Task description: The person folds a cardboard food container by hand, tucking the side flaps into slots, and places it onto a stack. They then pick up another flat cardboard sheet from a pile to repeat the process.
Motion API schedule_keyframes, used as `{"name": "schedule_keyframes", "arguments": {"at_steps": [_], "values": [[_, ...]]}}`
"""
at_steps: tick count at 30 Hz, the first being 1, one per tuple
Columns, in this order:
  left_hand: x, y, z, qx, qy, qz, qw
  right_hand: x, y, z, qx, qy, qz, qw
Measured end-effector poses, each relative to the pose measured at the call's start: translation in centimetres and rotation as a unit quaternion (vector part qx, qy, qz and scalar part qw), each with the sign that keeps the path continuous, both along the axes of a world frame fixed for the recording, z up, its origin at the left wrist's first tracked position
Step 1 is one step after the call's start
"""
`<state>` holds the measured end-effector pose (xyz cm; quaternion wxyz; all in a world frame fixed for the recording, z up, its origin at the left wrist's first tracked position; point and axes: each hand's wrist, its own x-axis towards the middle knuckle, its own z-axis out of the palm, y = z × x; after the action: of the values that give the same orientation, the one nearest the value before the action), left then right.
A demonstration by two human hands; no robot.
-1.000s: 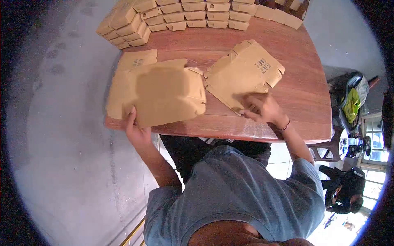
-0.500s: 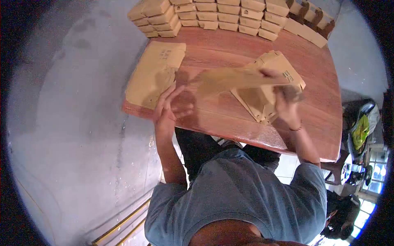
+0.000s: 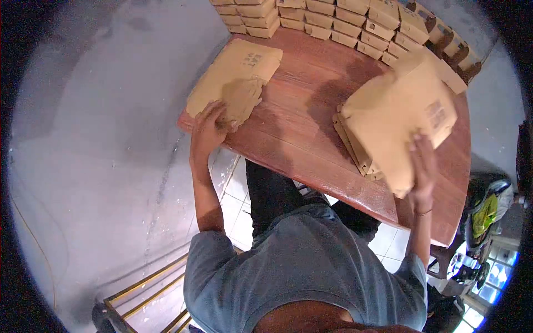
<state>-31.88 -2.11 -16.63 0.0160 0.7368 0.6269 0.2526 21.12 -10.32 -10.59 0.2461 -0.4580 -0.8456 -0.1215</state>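
My left hand (image 3: 208,130) rests with its fingers laid over the near corner of a flat pile of brown cardboard box blanks (image 3: 250,58), on the left of the table. Dark printed lettering shows on the top blank. On the right, my right hand (image 3: 423,169) grips the edge of a single flat cardboard box blank (image 3: 397,111), fingers on its upper face and thumb hidden. This blank is tilted and slightly blurred, with print near its right side. Beneath it lies a second pile of blanks (image 3: 355,147), mostly covered.
Folded cardboard boxes (image 3: 319,28) stand stacked in rows along the table's far edge. More open-sided cartons (image 3: 444,41) stand at the far right. A wall (image 3: 111,139) borders the left side. Bags (image 3: 488,211) sit beyond the table's right edge.
The blank in my right hand swung from a blurred, edge-on position to lying broad above the right pile. My left hand moved onto the left pile. The whole view shifted.
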Motion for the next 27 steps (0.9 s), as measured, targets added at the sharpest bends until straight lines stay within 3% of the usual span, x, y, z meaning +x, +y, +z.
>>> {"name": "schedule_keyframes", "arguments": {"at_steps": [2, 3, 5, 11, 14, 18, 20, 24, 26, 27], "values": [[-0.8, 0.1, 0.3, -0.012, 0.016, -0.026, 0.999, -1.8, 0.2, -2.1, -0.150, -0.033, 0.030, 0.988], [-1.0, 0.1, 0.2, -0.012, 0.015, -0.020, 1.000, -2.0, 0.2, -3.3, -0.150, -0.035, 0.036, 0.987], [-1.4, -0.1, 0.4, -0.029, -0.001, -0.018, 0.999, -2.0, 0.1, -5.0, -0.261, -0.085, -0.017, 0.961], [-1.5, -0.4, 0.9, -0.039, 0.129, -0.041, 0.990, -2.3, 0.8, -2.7, -0.378, -0.092, -0.017, 0.921], [-2.2, -0.1, -0.6, 0.008, 0.076, -0.057, 0.995, -3.6, 1.6, 0.1, -0.420, -0.164, -0.023, 0.892], [-1.6, -1.0, -2.7, 0.048, 0.001, -0.037, 0.998, -6.2, 4.6, 2.0, -0.369, -0.091, 0.042, 0.924], [0.0, -2.2, -3.8, 0.069, -0.096, 0.054, 0.992, -10.0, 6.0, 3.0, -0.251, -0.035, 0.155, 0.955], [2.2, -3.3, -6.7, 0.119, -0.118, 0.100, 0.981, -18.7, 10.5, 1.9, -0.252, 0.041, 0.329, 0.909], [3.1, -3.3, -7.2, 0.119, -0.083, 0.156, 0.977, -23.7, 13.6, 0.0, -0.129, -0.003, 0.424, 0.897], [3.1, -2.9, -8.7, 0.165, -0.116, 0.157, 0.967, -26.2, 15.2, -1.5, -0.123, -0.006, 0.436, 0.892]]}}
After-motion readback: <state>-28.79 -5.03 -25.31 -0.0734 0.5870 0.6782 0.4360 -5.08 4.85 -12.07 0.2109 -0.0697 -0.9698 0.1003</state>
